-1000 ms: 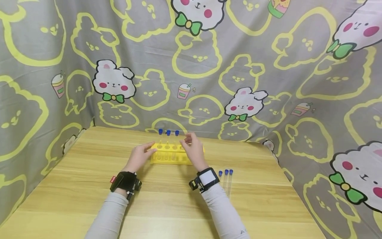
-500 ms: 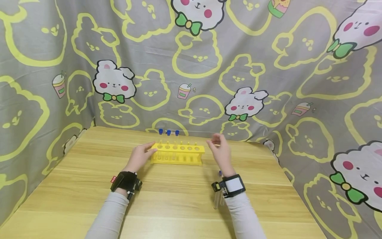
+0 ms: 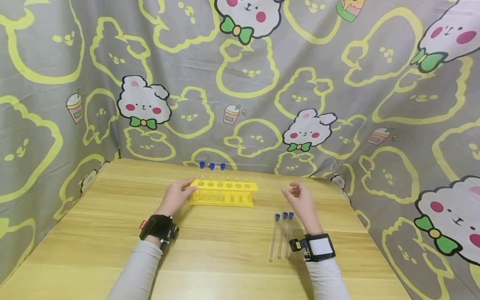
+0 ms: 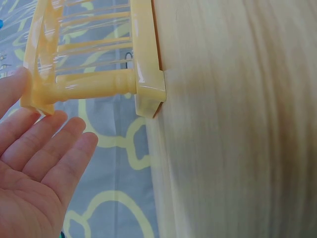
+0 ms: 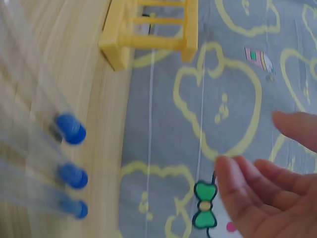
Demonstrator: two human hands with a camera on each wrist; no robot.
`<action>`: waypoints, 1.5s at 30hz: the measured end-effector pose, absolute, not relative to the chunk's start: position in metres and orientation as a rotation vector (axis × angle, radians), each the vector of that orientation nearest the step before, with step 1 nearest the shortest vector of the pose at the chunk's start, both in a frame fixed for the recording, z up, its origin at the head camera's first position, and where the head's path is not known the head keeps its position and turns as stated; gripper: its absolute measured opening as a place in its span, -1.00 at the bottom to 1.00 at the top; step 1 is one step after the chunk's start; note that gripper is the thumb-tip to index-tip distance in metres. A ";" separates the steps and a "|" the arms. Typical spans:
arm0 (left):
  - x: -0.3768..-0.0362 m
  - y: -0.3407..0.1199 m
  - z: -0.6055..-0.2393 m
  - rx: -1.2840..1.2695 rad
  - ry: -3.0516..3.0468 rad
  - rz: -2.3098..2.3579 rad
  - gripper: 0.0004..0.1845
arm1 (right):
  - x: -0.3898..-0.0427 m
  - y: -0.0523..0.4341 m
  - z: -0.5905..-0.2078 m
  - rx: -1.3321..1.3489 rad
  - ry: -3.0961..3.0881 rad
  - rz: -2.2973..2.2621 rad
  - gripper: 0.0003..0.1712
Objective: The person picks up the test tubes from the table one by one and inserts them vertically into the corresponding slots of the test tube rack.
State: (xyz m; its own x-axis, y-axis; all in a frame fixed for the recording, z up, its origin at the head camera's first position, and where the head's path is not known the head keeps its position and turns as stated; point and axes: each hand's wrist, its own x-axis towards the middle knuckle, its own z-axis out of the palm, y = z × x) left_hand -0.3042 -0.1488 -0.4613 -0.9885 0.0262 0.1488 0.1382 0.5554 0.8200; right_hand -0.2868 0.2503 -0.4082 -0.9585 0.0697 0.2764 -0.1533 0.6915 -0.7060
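A yellow test-tube rack [image 3: 223,194] stands on the wooden table [image 3: 210,250], with three blue-capped tubes [image 3: 211,166] upright in its left holes. My left hand [image 3: 177,196] rests with straight fingers against the rack's left end. In the left wrist view the open palm [image 4: 39,168] lies beside the rack's end post [image 4: 94,84]. My right hand [image 3: 300,199] hovers relaxed and holds nothing, just beyond three more capped tubes [image 3: 280,235] lying side by side on the table. The right wrist view shows their blue caps [image 5: 73,176], the rack [image 5: 148,29] farther off and my open fingers [image 5: 262,193].
A grey cloth with yellow outlines and rabbit prints [image 3: 307,133] hangs as a wall behind and along both sides of the table. The rack's right holes [image 3: 241,182] stand empty. Bare wood lies in front of the rack and near the front edge.
My right hand has left the rack's right part and swung right and back toward me, ending over the lying tubes. The left hand and the rack have stayed put.
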 end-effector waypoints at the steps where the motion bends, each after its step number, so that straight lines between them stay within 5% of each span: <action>1: -0.304 -0.149 -0.462 -0.141 -2.664 -1.420 -0.44 | -0.287 0.254 -0.409 0.060 -2.658 1.139 -0.47; 6: -0.304 -0.149 -0.463 -0.147 -2.656 -1.413 -0.44 | -0.286 0.271 -0.416 0.033 -2.860 1.178 -0.46; 15: -0.304 -0.149 -0.463 -0.150 -2.656 -1.413 -0.44 | -0.285 0.284 -0.433 -0.137 -3.049 0.997 -0.74; 45: -0.305 -0.150 -0.462 -0.149 -2.666 -1.423 -0.43 | -0.282 0.289 -0.457 -0.359 -3.165 1.153 -0.77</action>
State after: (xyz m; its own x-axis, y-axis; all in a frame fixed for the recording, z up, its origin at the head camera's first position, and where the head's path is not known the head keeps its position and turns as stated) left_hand -0.3046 -0.1498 -0.4621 -0.9885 0.0321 0.1480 0.1408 0.5546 0.8201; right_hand -0.2818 0.2885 -0.4565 -0.9478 0.1121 -0.2984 0.2778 0.7498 -0.6005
